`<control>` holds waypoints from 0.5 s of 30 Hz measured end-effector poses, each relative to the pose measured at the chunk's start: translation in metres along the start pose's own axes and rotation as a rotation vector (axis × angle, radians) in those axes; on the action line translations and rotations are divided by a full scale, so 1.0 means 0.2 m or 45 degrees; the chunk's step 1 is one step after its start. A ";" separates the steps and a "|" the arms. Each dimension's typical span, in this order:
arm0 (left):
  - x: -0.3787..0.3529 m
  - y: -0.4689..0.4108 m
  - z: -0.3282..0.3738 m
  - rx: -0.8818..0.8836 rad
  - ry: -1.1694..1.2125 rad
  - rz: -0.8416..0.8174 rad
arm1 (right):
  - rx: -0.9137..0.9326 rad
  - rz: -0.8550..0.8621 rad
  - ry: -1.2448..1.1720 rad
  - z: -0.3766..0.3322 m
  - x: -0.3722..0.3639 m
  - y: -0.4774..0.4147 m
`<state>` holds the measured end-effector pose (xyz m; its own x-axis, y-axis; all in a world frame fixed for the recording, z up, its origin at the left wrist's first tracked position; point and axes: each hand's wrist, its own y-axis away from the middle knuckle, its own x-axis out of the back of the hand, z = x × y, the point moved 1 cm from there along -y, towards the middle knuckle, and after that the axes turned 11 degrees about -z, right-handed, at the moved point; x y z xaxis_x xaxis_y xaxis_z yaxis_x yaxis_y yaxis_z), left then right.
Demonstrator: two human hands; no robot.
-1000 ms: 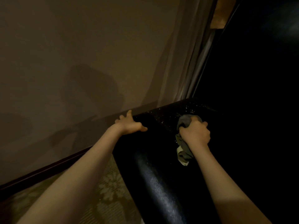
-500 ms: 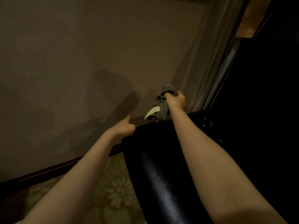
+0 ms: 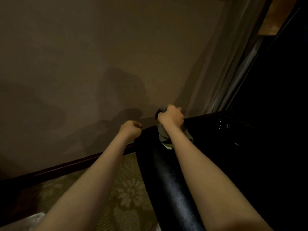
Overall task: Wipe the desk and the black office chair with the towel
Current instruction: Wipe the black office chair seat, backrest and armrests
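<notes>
A black glossy surface (image 3: 168, 189) with a rounded near-left edge fills the lower right; in this dim light I cannot tell whether it is the desk or the chair. My right hand (image 3: 170, 116) grips the bunched grey towel (image 3: 164, 139) at the surface's far edge, close to the wall. The towel hangs below my wrist onto the black top. My left hand (image 3: 130, 130) is curled into a fist against the surface's far left corner. Nothing shows in it, and its fingertips are hidden.
A plain brown wall (image 3: 100, 64) stands just behind, with a dark skirting board (image 3: 66, 167) at its foot. Patterned carpet (image 3: 128, 194) lies on the left. A sheer curtain (image 3: 221, 72) hangs at the right, beside a dark panel (image 3: 275, 80).
My right hand carried the towel from the middle of the black top to its far edge, lifted it, then lowered it again. My left hand went from spread fingers to a fist.
</notes>
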<state>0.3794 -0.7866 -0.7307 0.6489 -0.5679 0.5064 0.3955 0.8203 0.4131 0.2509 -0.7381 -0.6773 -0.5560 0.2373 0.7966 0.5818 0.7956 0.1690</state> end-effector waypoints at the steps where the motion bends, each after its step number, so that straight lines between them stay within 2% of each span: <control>1: 0.00 0.01 -0.01 -0.007 0.030 -0.010 | 0.038 0.001 -0.180 -0.04 0.00 -0.02; 3: 0.01 0.01 -0.04 -0.036 0.156 -0.061 | 0.110 -0.018 -0.662 -0.09 0.00 -0.06; 5: 0.03 0.02 -0.06 -0.050 0.310 -0.091 | 0.208 -0.001 -0.910 -0.13 0.01 -0.08; 8: 0.08 0.01 -0.10 -0.027 0.327 -0.030 | 0.461 0.040 -0.720 -0.13 0.12 -0.09; 10: 0.10 0.01 -0.14 -0.012 0.285 0.038 | 0.703 -0.224 -0.611 -0.09 0.19 -0.07; 12: 0.10 0.03 -0.14 -0.018 0.176 0.043 | 0.916 -0.599 -0.283 -0.04 0.23 -0.03; 14: 0.08 0.05 -0.11 -0.058 -0.021 -0.017 | 0.958 -0.916 0.161 -0.03 0.20 0.00; 15: 0.06 0.07 -0.09 -0.075 -0.117 -0.051 | 0.939 -0.991 0.359 -0.03 0.18 0.02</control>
<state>0.4037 -0.7813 -0.7328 0.5706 -0.6019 0.5587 0.4593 0.7979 0.3905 0.2366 -0.7304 -0.6438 -0.4064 -0.5323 0.7426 -0.4157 0.8315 0.3686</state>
